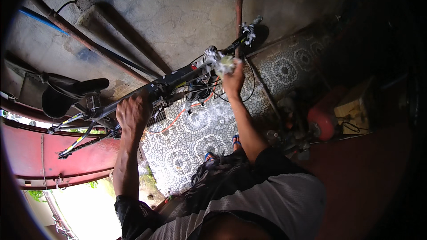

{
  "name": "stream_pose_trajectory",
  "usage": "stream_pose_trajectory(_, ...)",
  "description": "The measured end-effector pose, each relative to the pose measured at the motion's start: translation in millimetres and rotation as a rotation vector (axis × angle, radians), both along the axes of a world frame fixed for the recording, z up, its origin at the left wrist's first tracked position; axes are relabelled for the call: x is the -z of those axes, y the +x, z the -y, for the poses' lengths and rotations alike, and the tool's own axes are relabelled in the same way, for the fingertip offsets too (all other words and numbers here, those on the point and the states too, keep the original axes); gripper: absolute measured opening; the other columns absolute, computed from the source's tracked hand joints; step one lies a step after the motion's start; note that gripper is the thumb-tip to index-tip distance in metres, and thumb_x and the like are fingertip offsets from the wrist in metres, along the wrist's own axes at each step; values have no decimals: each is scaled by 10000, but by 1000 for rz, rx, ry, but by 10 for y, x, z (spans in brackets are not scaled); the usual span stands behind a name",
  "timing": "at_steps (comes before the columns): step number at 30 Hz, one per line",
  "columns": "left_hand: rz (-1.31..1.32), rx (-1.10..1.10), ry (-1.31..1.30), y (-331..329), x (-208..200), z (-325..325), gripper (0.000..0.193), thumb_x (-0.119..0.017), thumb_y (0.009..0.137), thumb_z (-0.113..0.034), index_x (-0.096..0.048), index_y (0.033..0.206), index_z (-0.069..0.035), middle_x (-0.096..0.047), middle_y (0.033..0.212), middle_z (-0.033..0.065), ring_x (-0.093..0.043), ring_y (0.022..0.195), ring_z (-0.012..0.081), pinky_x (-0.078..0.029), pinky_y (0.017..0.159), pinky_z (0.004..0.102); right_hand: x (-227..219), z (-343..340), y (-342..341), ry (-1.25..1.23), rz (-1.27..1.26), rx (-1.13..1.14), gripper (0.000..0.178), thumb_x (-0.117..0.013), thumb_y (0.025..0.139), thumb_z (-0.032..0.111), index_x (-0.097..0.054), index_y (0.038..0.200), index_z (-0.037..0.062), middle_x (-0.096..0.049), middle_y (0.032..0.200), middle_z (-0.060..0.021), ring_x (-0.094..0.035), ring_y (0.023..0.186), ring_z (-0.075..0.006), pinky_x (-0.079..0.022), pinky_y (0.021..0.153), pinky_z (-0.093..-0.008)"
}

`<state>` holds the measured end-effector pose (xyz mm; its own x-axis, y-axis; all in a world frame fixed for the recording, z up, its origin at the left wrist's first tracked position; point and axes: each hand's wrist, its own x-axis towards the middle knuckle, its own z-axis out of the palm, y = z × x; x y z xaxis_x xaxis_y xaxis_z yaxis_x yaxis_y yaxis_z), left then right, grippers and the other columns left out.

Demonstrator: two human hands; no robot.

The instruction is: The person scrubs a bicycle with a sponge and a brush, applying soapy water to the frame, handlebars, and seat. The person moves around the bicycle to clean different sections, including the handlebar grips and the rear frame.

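A dark bicycle frame (171, 79) with yellow marks slants across the view, from its saddle (73, 95) at the left to the handlebar (238, 43) at the upper right. No wheels show on it. My left hand (133, 110) is closed round the frame's tube near the seat end. At the stem, my right hand (234, 82) grips a pale yellowish sponge, blurred by motion and covered with white suds (213, 55). The sponge is against the front of the frame. More foam clings to the handlebar's far end. Cables hang in loops below the stem.
A grey concrete wall (178, 13) stands behind the frame, with long poles (89, 42) leaning on it. The patterned tile floor (178, 160) is wet with suds. An orange hose or cord (180, 114) crosses it. To the right are a red rounded object (324, 114) and a wooden box (353, 109).
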<state>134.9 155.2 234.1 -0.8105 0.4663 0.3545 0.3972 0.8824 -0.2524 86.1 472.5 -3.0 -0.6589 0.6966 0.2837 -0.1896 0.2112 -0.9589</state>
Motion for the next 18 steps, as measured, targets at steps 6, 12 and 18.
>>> stream_pose_trajectory(6, 21, -80, -20, 25, -15, -54, 101, -666, 857, -148, -714, 943, -126, -734, 803, 150, -727, 758, 358, -568, 665, 489, 315, 206, -100, -258, -256, -136, 378, -646, 934, 20, -551, 1283, 130, -666, 1145, -106, -691, 993, -253, -582, 809, -401)
stream_pose_trajectory(12, 0, -40, -65, 114, 1, -116, 93, -657, 881, -152, -697, 957, -116, -736, 806, 154, -734, 758, 344, -570, 693, 480, 252, 65, -213, -544, 347, -418, 406, -707, 989, 320, -585, 1275, 59, -659, 1220, -70, -628, 1102, -192, -495, 978, -373)
stream_pose_trajectory(18, -74, -35, -7, 247, 15, -126, 55, -654, 877, -148, -678, 908, -109, -725, 758, 153, -732, 677, 337, -562, 580, 466, -351, -343, -71, -122, 97, 153, 349, -665, 934, 124, -599, 1271, 61, -700, 1185, -155, -676, 1140, -323, -513, 979, -421)
